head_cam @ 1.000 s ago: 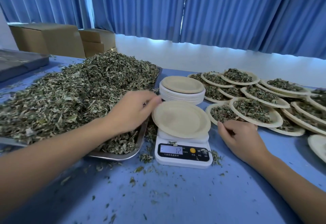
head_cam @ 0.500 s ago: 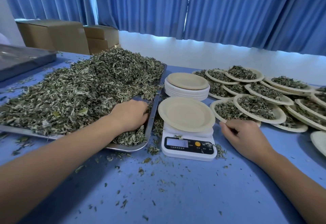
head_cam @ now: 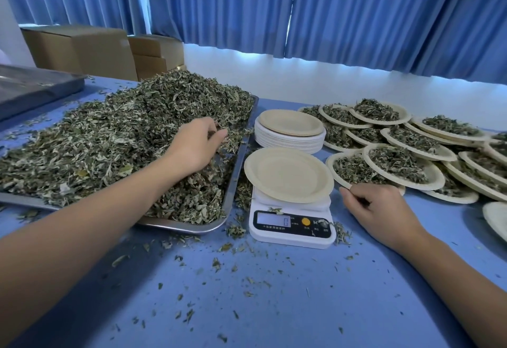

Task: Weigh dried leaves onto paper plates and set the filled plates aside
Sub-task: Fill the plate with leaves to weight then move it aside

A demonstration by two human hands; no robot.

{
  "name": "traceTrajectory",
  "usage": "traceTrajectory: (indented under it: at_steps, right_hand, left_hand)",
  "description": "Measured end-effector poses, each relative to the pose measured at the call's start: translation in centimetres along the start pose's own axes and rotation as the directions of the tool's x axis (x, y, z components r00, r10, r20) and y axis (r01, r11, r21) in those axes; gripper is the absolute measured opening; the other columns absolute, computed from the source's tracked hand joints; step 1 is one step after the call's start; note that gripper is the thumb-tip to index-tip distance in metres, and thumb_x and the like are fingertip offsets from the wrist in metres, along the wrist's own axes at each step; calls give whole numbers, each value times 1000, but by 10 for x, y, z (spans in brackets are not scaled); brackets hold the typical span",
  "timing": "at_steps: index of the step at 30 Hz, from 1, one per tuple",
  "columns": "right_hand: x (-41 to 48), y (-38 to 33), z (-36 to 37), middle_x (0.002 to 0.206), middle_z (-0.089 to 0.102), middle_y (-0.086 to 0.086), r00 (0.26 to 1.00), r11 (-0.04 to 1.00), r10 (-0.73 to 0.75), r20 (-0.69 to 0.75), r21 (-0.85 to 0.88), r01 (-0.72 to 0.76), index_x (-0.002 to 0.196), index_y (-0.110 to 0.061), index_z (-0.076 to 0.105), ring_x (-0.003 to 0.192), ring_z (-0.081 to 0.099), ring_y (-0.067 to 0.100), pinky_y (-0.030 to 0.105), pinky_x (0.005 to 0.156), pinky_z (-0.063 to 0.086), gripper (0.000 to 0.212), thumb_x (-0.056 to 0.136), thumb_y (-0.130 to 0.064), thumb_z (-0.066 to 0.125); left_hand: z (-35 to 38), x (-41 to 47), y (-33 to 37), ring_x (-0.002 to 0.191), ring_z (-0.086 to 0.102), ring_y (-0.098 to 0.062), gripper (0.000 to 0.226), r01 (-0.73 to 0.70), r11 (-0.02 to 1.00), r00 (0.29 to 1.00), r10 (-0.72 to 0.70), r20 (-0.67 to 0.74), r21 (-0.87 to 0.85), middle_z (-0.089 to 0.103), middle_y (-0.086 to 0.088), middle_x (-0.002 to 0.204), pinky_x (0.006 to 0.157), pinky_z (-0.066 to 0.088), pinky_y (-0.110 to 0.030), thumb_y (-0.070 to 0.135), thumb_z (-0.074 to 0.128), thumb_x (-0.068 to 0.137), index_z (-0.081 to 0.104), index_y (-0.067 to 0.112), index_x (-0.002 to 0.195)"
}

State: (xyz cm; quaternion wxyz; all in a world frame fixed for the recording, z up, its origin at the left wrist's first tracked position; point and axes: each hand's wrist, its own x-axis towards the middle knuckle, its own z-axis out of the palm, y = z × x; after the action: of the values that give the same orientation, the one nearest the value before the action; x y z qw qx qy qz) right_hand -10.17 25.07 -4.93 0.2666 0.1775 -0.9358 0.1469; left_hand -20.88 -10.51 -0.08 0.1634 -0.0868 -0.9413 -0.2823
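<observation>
A single wide-angle view, worn on the person's head, looks forward and down across the blue desk (head_cam: 274, 306) from its near edge toward the blue curtains (head_cam: 356, 18) on the far side. It sits close: both forearms enter from the bottom corners, the left hand (head_cam: 194, 147) on the dried leaves (head_cam: 109, 139) at the left of the frame, the right hand (head_cam: 375, 210) at the right. The scale (head_cam: 290, 227) lies near the centre. The curtain folds lean outward at the frame's sides. Cardboard boxes (head_cam: 82, 48) sit far back at upper left.
</observation>
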Motion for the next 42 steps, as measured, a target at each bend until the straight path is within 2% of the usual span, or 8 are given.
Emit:
traceTrajectory:
  at_steps: [6, 12, 18, 22, 28, 31, 36, 42]
  right_hand:
    - [0, 1, 1, 47, 35, 0, 1000, 999, 19, 10, 25, -19, 57, -12, 35, 45, 38, 19, 43, 48, 37, 51, 101, -27, 56]
    - [1, 3, 0, 48, 36, 2, 999, 999, 28, 23, 41, -29, 57, -9, 37, 47, 39, 21, 46, 49, 39, 51, 101, -25, 57]
    - [1, 2, 1, 47, 35, 2, 999, 998, 29, 32, 60, -31, 57, -10, 36, 47, 38, 21, 46, 49, 38, 52, 101, -25, 58]
    - [1, 2, 0, 47, 34, 0, 999, 997, 28, 32, 64, -30, 57, -12, 34, 46, 36, 18, 43, 49, 37, 52, 102, -27, 57]
    - [0, 2, 0, 48, 34, -2, 999, 997, 32, 37, 62, -34, 57, -14, 35, 47, 37, 16, 43, 50, 37, 51, 102, -29, 55]
    - [0, 2, 0, 48, 35, 0, 998, 997, 42, 45, 57, -45, 58, -12, 36, 48, 37, 18, 44, 50, 38, 51, 101, -28, 56]
    - [0, 2, 1, 48, 37, 2, 997, 997, 60, 58, 49, -63, 58, -11, 37, 47, 39, 21, 43, 50, 38, 51, 101, -28, 56]
    - [-1, 1, -1, 47, 36, 0, 997, 997, 59, 58, 44, -62, 58, -11, 38, 47, 38, 20, 42, 50, 38, 50, 101, -29, 55]
  left_hand:
    - [-16, 24, 14, 55, 51, -19, 40, 1, 993, 995, -12, -94, -114, 56, -1, 64, 54, 34, -26, 42, 52, 103, 59, 8, 85]
    - [-7, 28, 39, 57, 45, -6, 42, 6, 940, 994, -42, -100, -342, 54, 1, 68, 59, 36, -22, 40, 56, 101, 61, 2, 85]
    - [13, 8, 82, 106, 68, -24, 33, 111, 694, 972, 71, 222, -711, 74, -7, 109, 106, 47, -47, 43, 63, 96, 67, 18, 77]
    - [25, -3, 96, 89, 69, -19, 34, -138, 848, 949, 261, 177, -511, 74, -5, 92, 96, 51, -38, 43, 62, 97, 71, 14, 82]
    - [-6, 8, 70, 79, 70, -25, 25, -144, 892, 972, 208, 109, -428, 74, -3, 85, 78, 58, -41, 35, 59, 100, 72, 19, 87]
    - [-24, 15, 41, 71, 61, -10, 19, -94, 990, 938, 123, 324, -105, 68, 0, 89, 65, 47, -27, 33, 58, 99, 69, 18, 92]
    - [-26, -2, 10, 96, 59, -8, 20, -170, 957, 742, -34, 669, 237, 61, 9, 106, 88, 49, -32, 37, 69, 92, 63, 27, 108]
    - [-3, -16, 15, 83, 60, -20, 18, -108, 969, 858, -23, 514, 222, 62, 1, 90, 74, 48, -31, 11, 73, 85, 60, 23, 88]
